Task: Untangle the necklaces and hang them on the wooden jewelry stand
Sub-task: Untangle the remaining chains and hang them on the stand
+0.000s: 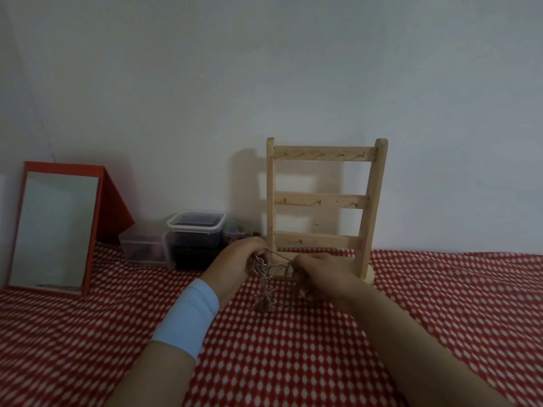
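The tangled necklaces (pixel 264 278), thin silvery chains of fine beads and links, hang between the two hands just in front of the wooden jewelry stand (pixel 323 198). The left hand (pixel 235 263) pinches the top of the bundle. The right hand (pixel 321 271) pinches one strand drawn taut between the two hands. The knot's lower end reaches the red, white-dotted cloth (pixel 411 333) on the counter. The stand is pale wood with three slats bearing small metal hooks.
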Available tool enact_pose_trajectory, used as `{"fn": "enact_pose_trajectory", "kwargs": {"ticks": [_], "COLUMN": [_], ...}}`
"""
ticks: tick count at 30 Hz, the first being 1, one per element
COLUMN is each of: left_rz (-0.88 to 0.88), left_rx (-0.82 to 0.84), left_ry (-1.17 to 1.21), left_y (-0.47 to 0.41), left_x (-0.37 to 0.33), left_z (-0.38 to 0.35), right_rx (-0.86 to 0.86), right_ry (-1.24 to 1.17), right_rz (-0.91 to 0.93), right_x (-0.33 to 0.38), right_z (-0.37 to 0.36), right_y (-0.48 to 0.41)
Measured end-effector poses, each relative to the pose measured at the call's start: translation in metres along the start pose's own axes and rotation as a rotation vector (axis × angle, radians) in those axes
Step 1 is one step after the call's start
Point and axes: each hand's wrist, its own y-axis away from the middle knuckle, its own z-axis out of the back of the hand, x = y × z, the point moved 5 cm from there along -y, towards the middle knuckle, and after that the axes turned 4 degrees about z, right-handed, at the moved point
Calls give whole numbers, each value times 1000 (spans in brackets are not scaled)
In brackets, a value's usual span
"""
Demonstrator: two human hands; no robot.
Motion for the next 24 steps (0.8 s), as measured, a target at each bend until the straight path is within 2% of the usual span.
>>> {"fn": "enact_pose_trajectory", "kwargs": {"ticks": [2, 3, 7, 11, 14, 19, 22, 24], "left_rz": [47, 37, -94, -148, -173, -150, -111, -109], "left_rx": [-2, -9, -34, -19, -2, -25, -39, -83], "left_ry": [210, 203, -140, -176, -279, -466, -492, -511], "left_y": [1, 3, 9, 15, 17, 17, 15, 14], "left_x": [0, -1, -9, -19, -26, -28, -23, -22], "left_z": [-4, -4, 1, -1, 1, 7, 11, 16], "right_rx": [9, 21, 142, 218, 248, 188, 180, 174], "right_ry": [33, 37, -62, -33, -34, 319, 410, 368], "right_rz": [16, 22, 20, 203, 229, 223, 209, 203], "right_x": [2, 3, 3, 20, 23, 18, 17, 16], "right_z": [-1, -2, -8, -8, -5, -2, -1, 2], "right_y": [0, -1, 0, 9, 10, 6, 5, 3]}}
